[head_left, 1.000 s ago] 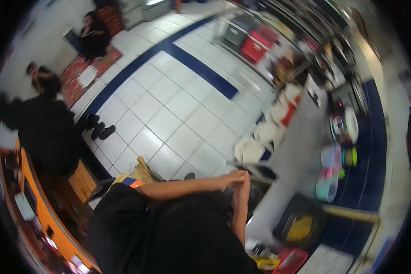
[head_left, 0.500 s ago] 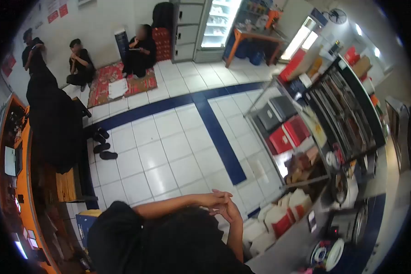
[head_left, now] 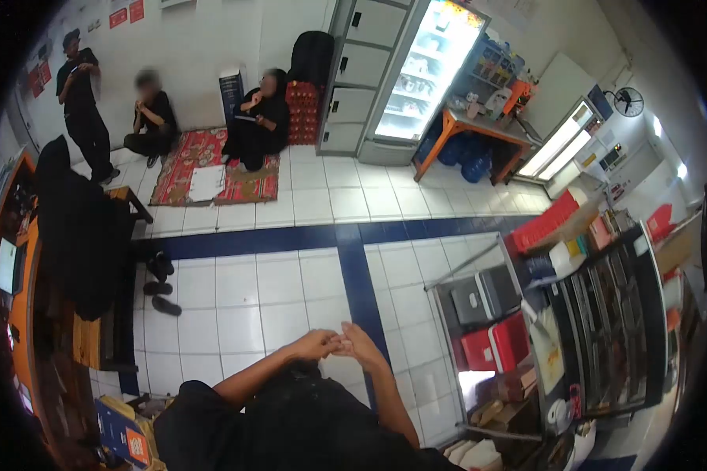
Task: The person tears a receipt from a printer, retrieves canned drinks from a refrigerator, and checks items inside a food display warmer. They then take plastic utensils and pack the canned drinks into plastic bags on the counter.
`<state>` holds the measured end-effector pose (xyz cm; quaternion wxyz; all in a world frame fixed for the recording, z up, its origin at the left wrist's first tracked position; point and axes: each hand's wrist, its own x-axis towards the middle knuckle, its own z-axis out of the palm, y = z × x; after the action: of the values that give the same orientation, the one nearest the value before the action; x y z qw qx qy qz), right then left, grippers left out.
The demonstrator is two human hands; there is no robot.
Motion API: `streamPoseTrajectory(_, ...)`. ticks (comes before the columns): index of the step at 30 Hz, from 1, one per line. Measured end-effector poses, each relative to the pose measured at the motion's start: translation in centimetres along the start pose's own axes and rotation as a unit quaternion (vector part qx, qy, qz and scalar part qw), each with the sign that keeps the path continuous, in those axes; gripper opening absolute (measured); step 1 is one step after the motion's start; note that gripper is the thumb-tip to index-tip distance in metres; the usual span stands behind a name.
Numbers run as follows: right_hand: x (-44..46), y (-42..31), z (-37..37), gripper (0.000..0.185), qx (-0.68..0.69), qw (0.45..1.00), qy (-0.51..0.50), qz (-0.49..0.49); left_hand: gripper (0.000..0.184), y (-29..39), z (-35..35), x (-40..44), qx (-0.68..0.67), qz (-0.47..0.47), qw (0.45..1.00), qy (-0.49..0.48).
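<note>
My left hand (head_left: 316, 344) is in front of my chest, its fingers curled against the fingers of my right hand (head_left: 359, 345). The right hand is turned palm inward, thumb side raised and fingers stretched out toward the left one. The two hands touch at the fingertips, and no object shows between them. Both are held in the air over the white tiled floor (head_left: 239, 314), close to my black shirt (head_left: 291, 424).
Three people in dark clothes are by the far wall, two seated near a red patterned mat (head_left: 247, 177). Shelving with a red cooler box (head_left: 495, 345) stands right. An orange counter (head_left: 25, 306) and wooden bench (head_left: 94, 341) line the left. Black shoes (head_left: 161, 286) lie nearby.
My interlaced fingers have loosened, and the hands now meet mainly at the fingers. The view has tilted up, showing more of the far wall and fridge.
</note>
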<state>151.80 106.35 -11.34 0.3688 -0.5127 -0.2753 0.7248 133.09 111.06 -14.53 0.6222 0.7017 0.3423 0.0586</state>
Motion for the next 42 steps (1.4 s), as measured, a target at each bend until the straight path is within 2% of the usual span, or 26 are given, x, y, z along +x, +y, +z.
streamPoseTrajectory(1,1.7,-1.2,-1.6,0.061,0.027,1.0,0.006,0.002,0.033,1.0,-1.4,2.4,-0.037,-0.018,0.999,-0.022)
streamPoseTrajectory(3,4.5,-2.4,-5.3,0.056,0.056,0.998,0.019,0.014,0.028,1.1,-3.7,7.0,-0.092,-0.052,0.992,-0.063)
streamPoseTrajectory(4,6.4,-2.7,-7.5,0.055,0.017,0.998,0.061,0.02,0.027,0.7,-5.2,9.9,-0.115,-0.067,0.988,-0.081)
streamPoseTrajectory(5,8.1,-2.4,-9.9,0.053,-0.02,0.994,0.101,0.03,0.028,-3.1,-5.9,13.4,-0.065,-0.066,0.992,-0.081)
streamPoseTrajectory(6,9.3,-2.4,-12.1,0.052,-0.057,0.988,0.141,0.039,0.027,-6.6,-6.8,16.2,0.13,-0.045,0.988,-0.076)
streamPoseTrajectory(7,10.0,-2.9,-14.0,0.051,-0.106,0.98,0.167,0.032,0.026,-8.7,-8.1,18.0,0.321,-0.022,0.944,-0.07)
streamPoseTrajectory(8,10.6,-3.4,-16.4,0.049,-0.157,0.969,0.192,0.023,0.025,-8.3,-10.2,18.5,0.405,-0.076,0.899,-0.146)
streamPoseTrajectory(9,11.7,-2.2,-20.2,0.048,-0.133,0.97,0.198,0.032,0.028,-10.6,-11.4,19.7,0.446,-0.135,0.866,-0.182)
streamPoseTrajectory(10,13.7,-1.4,-23.8,0.047,-0.111,0.972,0.205,0.041,0.031,-12.4,-12.7,20.1,0.456,-0.179,0.851,-0.188)
streamPoseTrajectory(11,13.9,-3.6,-25.1,0.046,-0.115,0.963,0.234,0.068,0.029,-10.9,-15.1,20.3,0.442,-0.189,0.827,-0.292)
streamPoseTrajectory(13,15.9,-7.3,-28.7,0.044,-0.121,0.952,0.265,0.096,0.029,-13.2,-17.3,23.0,0.327,-0.321,0.827,-0.326)
streamPoseTrajectory(14,16.9,-8.5,-31.2,0.043,-0.122,0.95,0.268,0.101,0.032,-17.3,-17.4,24.8,0.232,-0.362,0.85,-0.303)
streamPoseTrajectory(15,17.9,-10.0,-33.9,0.042,-0.125,0.948,0.271,0.109,0.029,-16.6,-18.2,26.1,0.227,-0.329,0.872,-0.282)
streamPoseTrajectory(18,24.5,-16.6,-41.7,0.04,-0.159,0.952,0.24,0.102,0.027,-7.6,-23.5,30.6,0.329,-0.159,0.922,-0.133)
streamPoseTrajectory(20,31.2,-22.0,-46.4,0.036,-0.175,0.957,0.225,0.052,0.03,-2.5,-26.5,34.0,0.314,-0.078,0.946,-0.016)
streamPoseTrajectory(23,40.0,-32.8,-48.4,0.034,-0.377,0.897,0.212,-0.093,0.031,1.0,-29.0,39.2,0.276,0.004,0.957,0.085)
streamPoseTrajectory(24,43.2,-36.0,-49.0,0.035,-0.452,0.855,0.208,-0.148,0.031,0.2,-29.4,41.6,0.298,0.004,0.951,0.083)
streamPoseTrajectory(26,49.2,-42.4,-48.6,0.036,-0.489,0.827,0.179,-0.213,0.031,-1.2,-30.8,46.9,0.345,0.007,0.936,0.073)
streamPoseTrajectory(28,52.5,-48.7,-46.1,0.038,-0.493,0.836,0.161,-0.179,0.025,-0.7,-33.4,52.0,0.334,-0.078,0.938,0.055)
streamPoseTrajectory(30,55.9,-52.0,-44.7,0.038,-0.473,0.845,0.143,-0.207,0.021,0.6,-36.6,56.7,0.322,-0.114,0.939,0.036)
streamPoseTrajectory(31,58.4,-52.2,-45.0,0.037,-0.477,0.841,0.137,-0.217,0.019,0.6,-37.9,58.4,0.334,-0.034,0.937,0.094)
streamPoseTrajectory(34,62.9,-54.3,-45.7,0.036,-0.489,0.848,0.096,-0.182,0.02,0.7,-42.5,65.2,0.26,-0.055,0.948,0.176)
streamPoseTrajectory(35,64.4,-55.6,-45.9,0.036,-0.491,0.847,0.095,-0.179,0.018,1.1,-44.7,66.9,0.307,-0.017,0.939,0.152)
streamPoseTrajectory(38,67.9,-59.7,-48.1,0.036,-0.49,0.85,0.082,-0.173,0.016,3.6,-50.8,69.3,0.3,0.033,0.939,0.163)
streamPoseTrajectory(39,69.1,-61.4,-49.0,0.036,-0.477,0.855,0.086,-0.187,0.02,4.2,-52.5,69.1,0.334,0.002,0.935,0.116)
streamPoseTrajectory(42,74.9,-67.2,-52.2,0.037,-0.479,0.842,0.105,-0.223,0.016,5.5,-55.0,68.5,0.197,0.055,0.953,0.225)
